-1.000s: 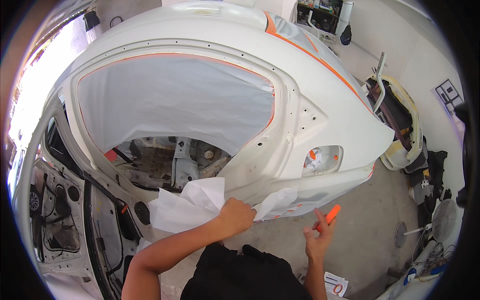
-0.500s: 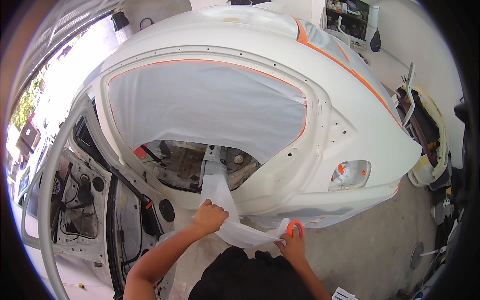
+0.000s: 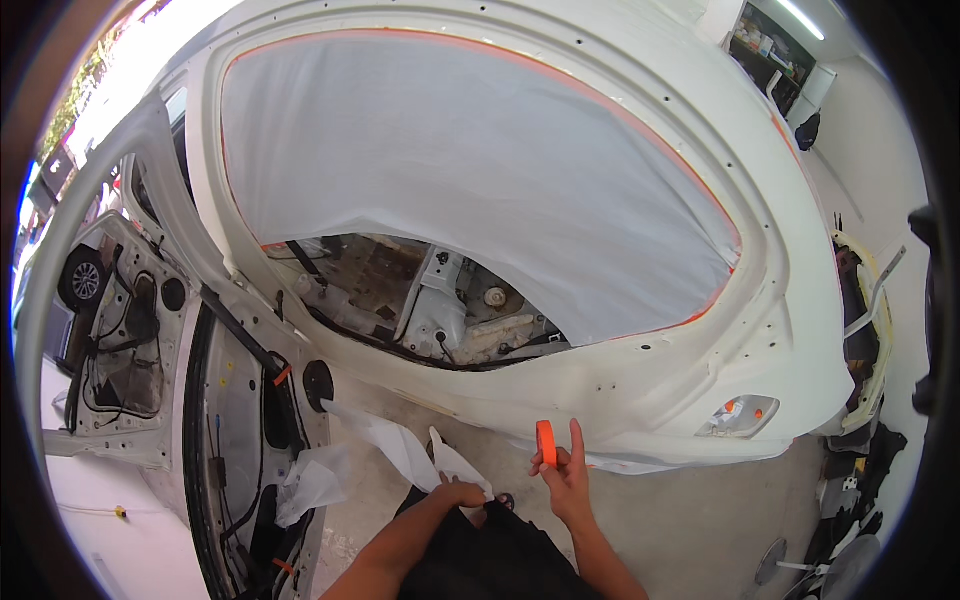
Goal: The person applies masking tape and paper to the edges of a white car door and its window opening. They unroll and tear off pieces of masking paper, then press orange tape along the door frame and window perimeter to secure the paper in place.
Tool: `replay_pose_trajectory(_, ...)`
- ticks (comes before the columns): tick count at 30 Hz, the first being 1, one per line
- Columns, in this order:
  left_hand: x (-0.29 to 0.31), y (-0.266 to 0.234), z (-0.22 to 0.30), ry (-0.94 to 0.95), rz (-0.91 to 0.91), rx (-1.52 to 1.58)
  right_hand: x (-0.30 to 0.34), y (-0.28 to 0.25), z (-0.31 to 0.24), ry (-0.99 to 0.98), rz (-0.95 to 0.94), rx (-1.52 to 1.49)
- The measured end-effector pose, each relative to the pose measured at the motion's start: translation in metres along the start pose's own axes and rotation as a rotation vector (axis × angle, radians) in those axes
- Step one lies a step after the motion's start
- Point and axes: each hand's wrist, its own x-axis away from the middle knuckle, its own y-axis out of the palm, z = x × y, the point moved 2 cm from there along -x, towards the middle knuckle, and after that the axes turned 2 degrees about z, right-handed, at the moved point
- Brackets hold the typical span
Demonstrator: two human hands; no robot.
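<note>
My left hand (image 3: pixel 460 493) is closed on a strip of white masking sheet (image 3: pixel 395 447), low in front of my body. The strip trails left from the hand toward the open car door. In my right hand (image 3: pixel 568 485) is a roll of orange masking tape (image 3: pixel 545 442), held upright between thumb and fingers, with the index finger stretched up. Both hands are below the sill of a white car body (image 3: pixel 640 395), apart from it. A large white masking sheet (image 3: pixel 480 170), edged with orange tape, covers most of its door opening; the lower left part is uncovered.
A stripped car door (image 3: pixel 205 440) stands open at the left, another door panel (image 3: pixel 130 330) beyond it. Through the opening the bare car floor (image 3: pixel 370 280) shows. At the right are a loose bumper (image 3: pixel 870 330) and, farther back, a shelf (image 3: pixel 770 50). The floor (image 3: pixel 700 510) is concrete.
The view has moved closer to the door opening. My left hand has drawn the strip down and away from the opening. My right hand has let go of the strip's end and keeps the tape roll.
</note>
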Motion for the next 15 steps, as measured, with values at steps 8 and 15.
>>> replay_pose_trajectory(8, 0.004, 0.143, -0.042, 0.343, -0.554, 0.457, -0.076, 0.051, 0.050, 0.189, -0.062, 0.376)
replay_pose_trajectory(15, -0.029, 0.109, 0.004, 0.542, -0.544, 0.559, -0.112, 0.063, 0.071, 0.216, -0.243, 0.396)
